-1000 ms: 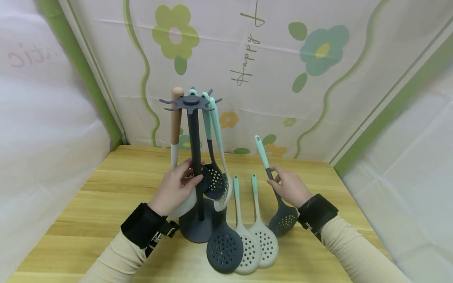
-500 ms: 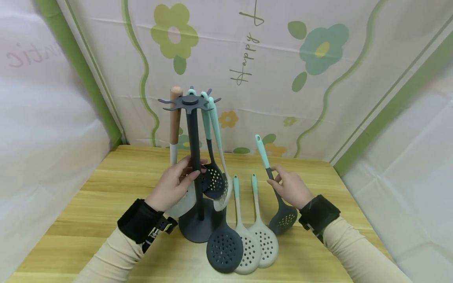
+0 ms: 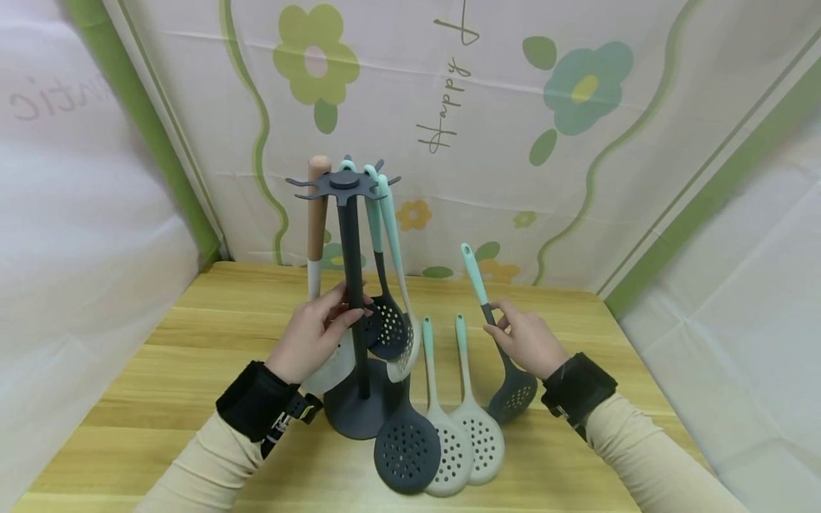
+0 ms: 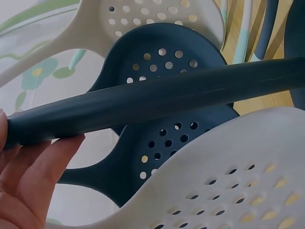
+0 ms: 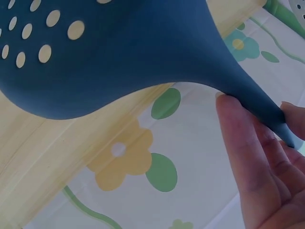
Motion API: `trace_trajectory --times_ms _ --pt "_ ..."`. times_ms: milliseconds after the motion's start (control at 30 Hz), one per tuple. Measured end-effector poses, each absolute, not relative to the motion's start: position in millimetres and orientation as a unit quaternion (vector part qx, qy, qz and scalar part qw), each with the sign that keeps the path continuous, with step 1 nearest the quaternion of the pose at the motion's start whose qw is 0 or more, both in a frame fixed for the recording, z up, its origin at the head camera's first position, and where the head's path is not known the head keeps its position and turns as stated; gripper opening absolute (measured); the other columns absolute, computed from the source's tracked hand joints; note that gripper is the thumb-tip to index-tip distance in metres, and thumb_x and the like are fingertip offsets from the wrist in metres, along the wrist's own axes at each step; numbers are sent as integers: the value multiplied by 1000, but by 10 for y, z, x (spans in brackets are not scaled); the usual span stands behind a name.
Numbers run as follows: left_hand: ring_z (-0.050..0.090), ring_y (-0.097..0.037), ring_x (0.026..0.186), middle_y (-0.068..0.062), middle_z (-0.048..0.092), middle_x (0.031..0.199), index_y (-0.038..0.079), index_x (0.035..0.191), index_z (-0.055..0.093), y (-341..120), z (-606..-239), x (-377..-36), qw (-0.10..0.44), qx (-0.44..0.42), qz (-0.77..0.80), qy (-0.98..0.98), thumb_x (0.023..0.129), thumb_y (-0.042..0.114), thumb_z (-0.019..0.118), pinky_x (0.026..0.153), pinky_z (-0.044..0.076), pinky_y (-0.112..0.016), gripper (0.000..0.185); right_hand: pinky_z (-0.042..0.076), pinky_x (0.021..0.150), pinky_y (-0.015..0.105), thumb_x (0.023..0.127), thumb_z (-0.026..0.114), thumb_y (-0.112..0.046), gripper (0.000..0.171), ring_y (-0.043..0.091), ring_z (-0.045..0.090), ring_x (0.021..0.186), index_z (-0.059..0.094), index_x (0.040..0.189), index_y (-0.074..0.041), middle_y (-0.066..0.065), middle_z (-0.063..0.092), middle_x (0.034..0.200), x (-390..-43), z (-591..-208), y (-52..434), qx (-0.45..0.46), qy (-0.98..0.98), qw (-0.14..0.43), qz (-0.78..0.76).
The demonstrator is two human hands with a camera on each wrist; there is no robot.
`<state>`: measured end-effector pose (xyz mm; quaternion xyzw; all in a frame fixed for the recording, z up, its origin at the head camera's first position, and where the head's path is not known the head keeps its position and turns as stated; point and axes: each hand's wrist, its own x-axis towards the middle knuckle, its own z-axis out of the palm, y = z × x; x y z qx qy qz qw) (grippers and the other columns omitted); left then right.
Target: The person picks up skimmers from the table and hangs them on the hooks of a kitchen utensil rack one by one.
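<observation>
Dark skimmer (image 3: 513,393) lifted slightly by right hand (image 3: 527,340); left hand (image 3: 316,335) unchanged.

My left hand (image 3: 313,336) reaches forward at mid height, fingers and thumb curled in a grip; my right hand (image 3: 527,340) is raised just off to the right, thumb and fingers pinching, palm turned inward; both forearms, in cream sleeves with black wrist bands, angle in from below.
</observation>
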<state>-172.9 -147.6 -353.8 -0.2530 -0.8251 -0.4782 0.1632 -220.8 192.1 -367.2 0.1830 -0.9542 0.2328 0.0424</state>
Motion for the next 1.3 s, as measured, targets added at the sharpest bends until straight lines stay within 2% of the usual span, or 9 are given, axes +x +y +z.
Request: trace_trajectory --times_ms 167,300,400,633,867,1300 --pt "73 -29 97 -19 70 112 1 133 56 -1471 -3545 -1722 168 -248 -480 -825 99 2 57 84 62 -40 34 33 41 22 97 64 -15 36 9 39 45 53 129 -3 8 67 83 -2199 -3657 1915 183 -954 43 233" --pt "73 -30 96 -19 71 112 1 128 58 -1467 -3552 -1726 174 -247 -474 -827 99 2 56 83 62 -40 29 33 40 22 98 63 -16 36 9 38 44 53 130 -3 9 69 84 -2198 -3661 1912 187 -954 49 231" --pt "74 -29 95 -19 71 111 1 124 60 -1463 -3556 -1729 183 -250 -470 -827 99 2 56 82 63 -39 25 33 40 22 98 63 -16 36 8 38 43 54 130 -3 10 70 86 -2197 -3665 1910 188 -953 51 232" --pt "74 -27 94 -16 73 110 0 129 59 -1461 -3582 -1734 212 -244 -463 -825 97 2 61 79 63 -38 33 35 40 22 98 62 -14 35 7 41 43 53 129 -2 12 71 87 -2187 -3656 1895 199 -950 62 232" --pt "75 -25 90 -13 74 107 4 125 62 -1440 -3601 -1722 238 -231 -453 -828 96 6 63 75 63 -39 29 33 40 21 97 63 -13 35 7 38 43 54 128 -1 14 72 88 -2180 -3648 1881 207 -949 76 224" --pt "74 -30 95 -17 74 107 -2 127 62 -1390 -3602 -1704 256 -203 -458 -827 94 6 65 78 63 -39 34 33 39 21 97 62 -11 34 6 38 43 54 128 0 17 73 91 -2170 -3642 1851 218 -948 87 215"
